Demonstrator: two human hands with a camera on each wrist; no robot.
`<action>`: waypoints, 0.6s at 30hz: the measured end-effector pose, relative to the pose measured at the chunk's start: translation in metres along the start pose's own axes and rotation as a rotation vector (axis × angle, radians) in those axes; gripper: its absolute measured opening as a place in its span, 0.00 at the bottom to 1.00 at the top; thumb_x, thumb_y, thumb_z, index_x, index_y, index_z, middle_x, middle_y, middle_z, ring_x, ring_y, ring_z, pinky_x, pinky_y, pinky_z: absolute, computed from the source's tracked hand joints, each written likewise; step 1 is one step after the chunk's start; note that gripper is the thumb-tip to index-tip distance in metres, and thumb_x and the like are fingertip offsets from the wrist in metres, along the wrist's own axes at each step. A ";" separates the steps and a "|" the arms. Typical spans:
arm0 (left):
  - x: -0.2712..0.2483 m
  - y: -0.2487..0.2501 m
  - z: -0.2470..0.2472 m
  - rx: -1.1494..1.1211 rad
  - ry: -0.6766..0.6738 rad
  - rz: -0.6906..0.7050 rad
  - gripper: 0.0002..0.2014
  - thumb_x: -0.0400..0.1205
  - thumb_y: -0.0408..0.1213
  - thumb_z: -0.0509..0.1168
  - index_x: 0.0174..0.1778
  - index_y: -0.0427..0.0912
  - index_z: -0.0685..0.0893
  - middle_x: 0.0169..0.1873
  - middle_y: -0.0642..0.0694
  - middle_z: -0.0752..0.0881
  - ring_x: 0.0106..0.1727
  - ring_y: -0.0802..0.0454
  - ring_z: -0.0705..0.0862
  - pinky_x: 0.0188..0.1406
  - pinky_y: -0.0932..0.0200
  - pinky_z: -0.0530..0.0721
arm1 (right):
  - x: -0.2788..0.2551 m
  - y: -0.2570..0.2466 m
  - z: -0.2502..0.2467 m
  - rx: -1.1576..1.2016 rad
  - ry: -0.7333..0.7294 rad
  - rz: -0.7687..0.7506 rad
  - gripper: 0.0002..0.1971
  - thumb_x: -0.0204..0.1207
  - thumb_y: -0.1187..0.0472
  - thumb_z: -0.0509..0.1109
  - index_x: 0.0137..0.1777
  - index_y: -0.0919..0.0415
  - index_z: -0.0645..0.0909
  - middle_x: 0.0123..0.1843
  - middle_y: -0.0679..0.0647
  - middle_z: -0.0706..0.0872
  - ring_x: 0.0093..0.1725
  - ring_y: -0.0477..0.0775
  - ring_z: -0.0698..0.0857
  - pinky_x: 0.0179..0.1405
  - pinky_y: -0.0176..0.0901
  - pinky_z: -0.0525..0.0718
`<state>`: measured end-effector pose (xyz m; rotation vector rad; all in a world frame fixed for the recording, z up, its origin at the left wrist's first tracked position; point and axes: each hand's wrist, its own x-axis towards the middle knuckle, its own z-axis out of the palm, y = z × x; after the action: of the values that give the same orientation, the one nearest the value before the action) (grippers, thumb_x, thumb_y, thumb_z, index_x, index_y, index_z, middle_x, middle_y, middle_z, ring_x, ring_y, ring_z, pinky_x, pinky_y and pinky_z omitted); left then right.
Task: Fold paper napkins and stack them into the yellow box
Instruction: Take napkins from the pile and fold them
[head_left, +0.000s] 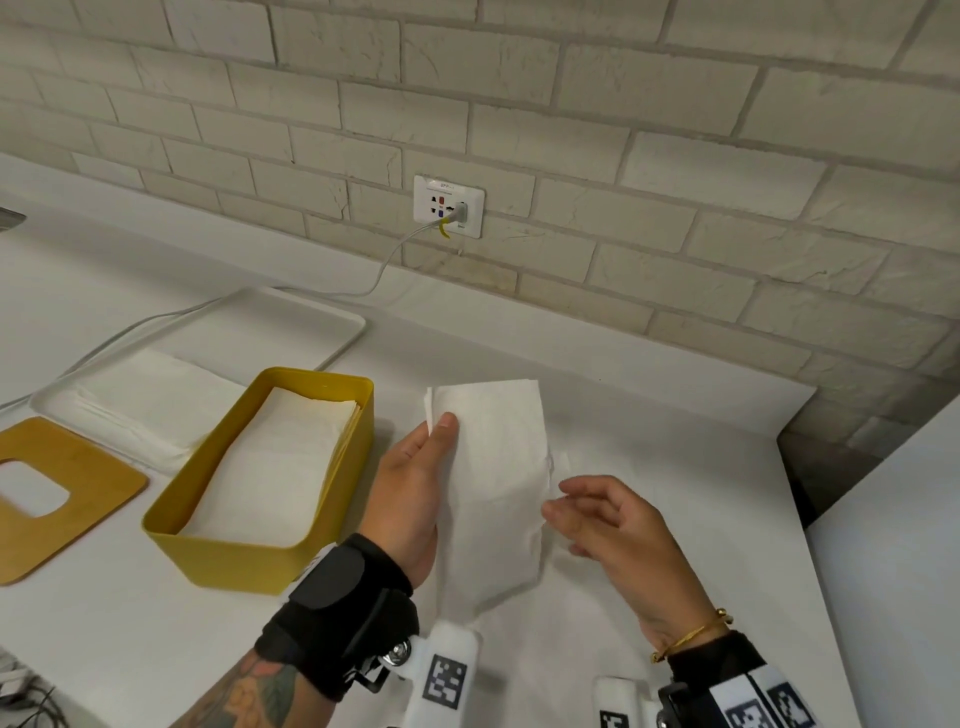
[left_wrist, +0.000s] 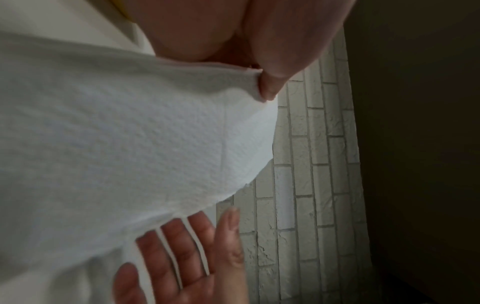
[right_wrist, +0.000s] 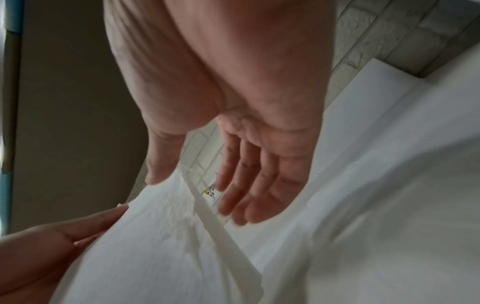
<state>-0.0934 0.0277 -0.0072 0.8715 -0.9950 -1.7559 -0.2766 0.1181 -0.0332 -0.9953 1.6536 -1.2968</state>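
**Folded napkin held beside the yellow box**

From the head view, our left hand (head_left: 410, 483) holds a folded paper napkin (head_left: 493, 478) above the white counter (head_left: 675, 467), thumb pressed on its top left corner. Our right hand (head_left: 613, 535) hovers at the napkin's right edge, fingers loosely spread and gripping nothing. The yellow box (head_left: 332, 499), just left, already contains stacked napkins (head_left: 280, 462).

At our left wrist, the thumb (left_wrist: 272, 88) pinches the napkin's corner.

At our right wrist, the relaxed fingers (right_wrist: 249, 185) hang just beside the paper.
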 end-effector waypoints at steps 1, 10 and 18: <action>-0.001 -0.001 0.001 0.000 -0.006 -0.008 0.15 0.90 0.44 0.60 0.63 0.40 0.87 0.55 0.40 0.93 0.56 0.42 0.92 0.55 0.46 0.88 | 0.000 -0.001 0.000 0.000 -0.013 -0.015 0.30 0.58 0.43 0.86 0.60 0.50 0.85 0.53 0.47 0.93 0.55 0.46 0.91 0.58 0.46 0.88; -0.004 -0.003 0.002 -0.020 -0.074 -0.079 0.18 0.91 0.46 0.59 0.68 0.40 0.85 0.58 0.39 0.92 0.60 0.40 0.91 0.60 0.42 0.87 | -0.006 -0.001 0.018 0.046 -0.200 0.014 0.15 0.78 0.63 0.78 0.64 0.57 0.88 0.58 0.53 0.94 0.60 0.55 0.92 0.69 0.61 0.85; -0.002 -0.010 -0.009 0.000 -0.038 -0.116 0.16 0.89 0.40 0.62 0.68 0.35 0.84 0.58 0.33 0.91 0.60 0.34 0.90 0.64 0.36 0.86 | -0.010 0.009 0.025 -0.004 -0.272 0.051 0.11 0.77 0.61 0.80 0.59 0.54 0.90 0.53 0.52 0.95 0.51 0.52 0.93 0.51 0.46 0.89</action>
<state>-0.0886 0.0302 -0.0195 0.9144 -0.9860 -1.8759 -0.2507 0.1194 -0.0454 -1.0735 1.4635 -1.0727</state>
